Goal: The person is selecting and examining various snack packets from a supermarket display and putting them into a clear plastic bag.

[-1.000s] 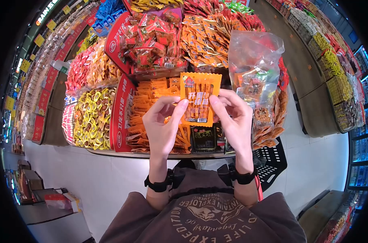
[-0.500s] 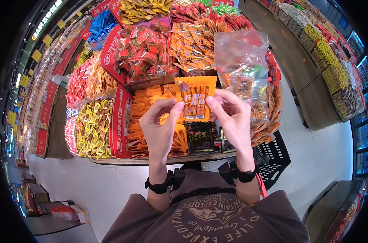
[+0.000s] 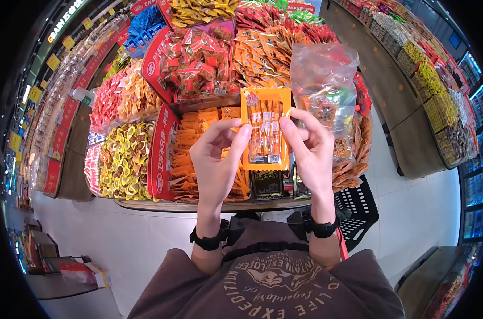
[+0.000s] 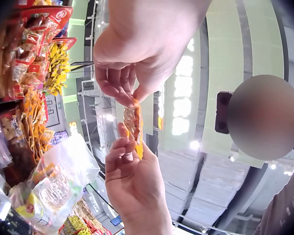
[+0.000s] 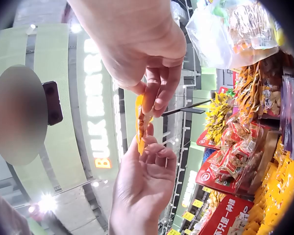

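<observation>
"Orange packet (image 3: 267, 129), a little right of centre in the head view: how do your fingers have it?"

"You pinch it from both sides. Your left hand (image 3: 216, 159) has its thumb on the left edge, with the index finger curled in beside it. Your right hand (image 3: 315, 159) has its thumb on the right edge, its other fingers bent behind."

"So the packet lies between your two thumbs?"

"Yes, upright, with its printed front and clear window facing you. Both wrist views catch it nearly edge-on, bridging your fingertips."

"And what do you have just outside your grip?"

"In the head view, small orange packs (image 3: 191, 154) lie left of and behind your left hand, and dark packs (image 3: 267, 184) show just under the packet's lower edge. A clear plastic bag (image 3: 326, 66) is at the upper right of your right hand."

"Further out?"

"A red sign (image 3: 160, 154) stands left of the orange packs, yellow-wrapped snacks (image 3: 125, 165) lie beyond it, and you have a black basket (image 3: 357, 212) at the lower right."
</observation>
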The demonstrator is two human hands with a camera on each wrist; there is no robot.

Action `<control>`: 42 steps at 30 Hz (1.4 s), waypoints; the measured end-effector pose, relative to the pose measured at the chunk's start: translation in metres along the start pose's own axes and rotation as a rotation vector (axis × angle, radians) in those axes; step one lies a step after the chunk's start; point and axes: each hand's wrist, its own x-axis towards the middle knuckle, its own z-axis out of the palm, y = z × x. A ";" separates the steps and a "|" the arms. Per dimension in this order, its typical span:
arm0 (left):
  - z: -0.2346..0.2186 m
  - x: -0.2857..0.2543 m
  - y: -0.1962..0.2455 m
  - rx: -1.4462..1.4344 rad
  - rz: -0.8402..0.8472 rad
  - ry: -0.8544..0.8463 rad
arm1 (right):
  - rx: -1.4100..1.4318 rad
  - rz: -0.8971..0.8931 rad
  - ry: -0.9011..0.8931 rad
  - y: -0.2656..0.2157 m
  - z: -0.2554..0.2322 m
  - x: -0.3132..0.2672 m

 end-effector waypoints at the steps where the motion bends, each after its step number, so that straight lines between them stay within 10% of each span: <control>1: 0.000 0.000 0.000 -0.028 -0.007 0.000 | 0.011 -0.006 -0.007 0.001 0.001 0.000; 20: -0.005 0.007 -0.008 -0.074 0.028 -0.004 | -0.037 -0.035 0.037 0.003 0.009 0.008; 26: -0.004 0.008 -0.011 -0.040 0.067 0.057 | -0.499 -0.466 0.081 0.012 0.011 0.018; 34: -0.003 0.011 -0.019 0.140 0.207 -0.094 | -0.294 -0.233 0.060 0.020 0.025 0.007; 42: 0.007 0.016 -0.010 0.150 0.249 0.182 | -0.100 0.013 0.069 0.016 0.010 0.006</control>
